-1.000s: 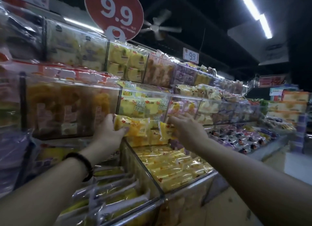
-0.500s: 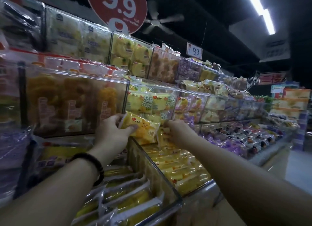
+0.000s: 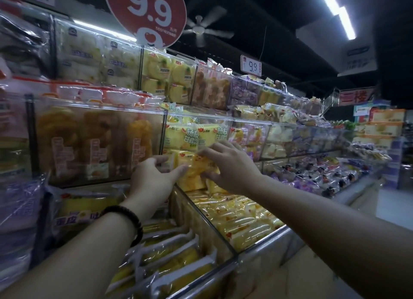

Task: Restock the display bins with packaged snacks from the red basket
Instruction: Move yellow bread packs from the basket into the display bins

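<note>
Below the "9.9" sign [image 3: 146,12], both hands [image 3: 225,167] grip a yellow, seemingly orange-printed packet [image 3: 196,168].

Tiered snack bins, both hands at the middle row.

The left hand [image 3: 152,178] and right hand [image 3: 230,167] meet on a snack packet [image 3: 196,171], held just in front of the middle-tier bin [image 3: 196,133] and above the back of the lower bin [image 3: 237,218] full of flat packets. Left of that lower bin lies another bin [image 3: 169,260] of packets. The heart-shaped price sign [image 3: 147,12] stands above the top tier; a small price tag [image 3: 251,65] sits farther right.
</note>
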Available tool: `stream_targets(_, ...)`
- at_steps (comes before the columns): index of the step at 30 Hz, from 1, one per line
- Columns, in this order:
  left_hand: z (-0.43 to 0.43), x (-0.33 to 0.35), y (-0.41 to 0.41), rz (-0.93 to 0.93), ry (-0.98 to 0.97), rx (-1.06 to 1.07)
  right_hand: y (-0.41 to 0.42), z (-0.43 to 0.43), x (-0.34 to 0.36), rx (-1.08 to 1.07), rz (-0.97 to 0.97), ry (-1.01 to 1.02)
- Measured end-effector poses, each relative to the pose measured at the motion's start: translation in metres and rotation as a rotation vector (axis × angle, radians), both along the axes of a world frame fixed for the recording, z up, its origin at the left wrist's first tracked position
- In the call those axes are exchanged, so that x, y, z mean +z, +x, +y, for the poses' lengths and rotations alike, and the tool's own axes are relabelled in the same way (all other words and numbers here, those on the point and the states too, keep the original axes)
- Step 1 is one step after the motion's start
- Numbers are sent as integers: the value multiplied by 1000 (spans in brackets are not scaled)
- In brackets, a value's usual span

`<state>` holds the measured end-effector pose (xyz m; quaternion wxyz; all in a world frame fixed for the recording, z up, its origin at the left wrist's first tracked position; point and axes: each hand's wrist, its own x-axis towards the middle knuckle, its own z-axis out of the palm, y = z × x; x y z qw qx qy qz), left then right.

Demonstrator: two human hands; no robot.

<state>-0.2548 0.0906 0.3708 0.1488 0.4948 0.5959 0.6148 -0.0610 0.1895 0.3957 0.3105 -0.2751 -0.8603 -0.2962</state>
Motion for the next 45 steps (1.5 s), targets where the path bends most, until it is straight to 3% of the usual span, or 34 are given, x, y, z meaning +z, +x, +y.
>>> stream_targets(5,7,0,-3,43,-4,111,-9,8,-18,-220,6,-123)
stream_targets(9,7,-2,-1,83,-16,74,-30,12,-31,-193,69,-300)
stream_targets(17,5,0,3,132,-55,66,-33,10,-17,-120,-20,-560)
stream_targets(23,-4,4,5,213,-93,42,22,-16,5,-132,12,-517)
stream_targets(28,-30,13,13,428,-138,8,83,-65,7,-131,9,-508)
stream_targets(30,-48,20,27,513,-150,-36,103,-89,5,-91,68,-554)
stream_targets(34,-96,20,71,513,-125,-147,133,-137,-3,-12,189,-671)
stream_targets(40,-176,-24,144,556,-164,-345,155,-190,-42,57,288,-798)
stream_targets(45,-198,-104,189,606,-448,-519,179,-223,-110,35,305,-890)
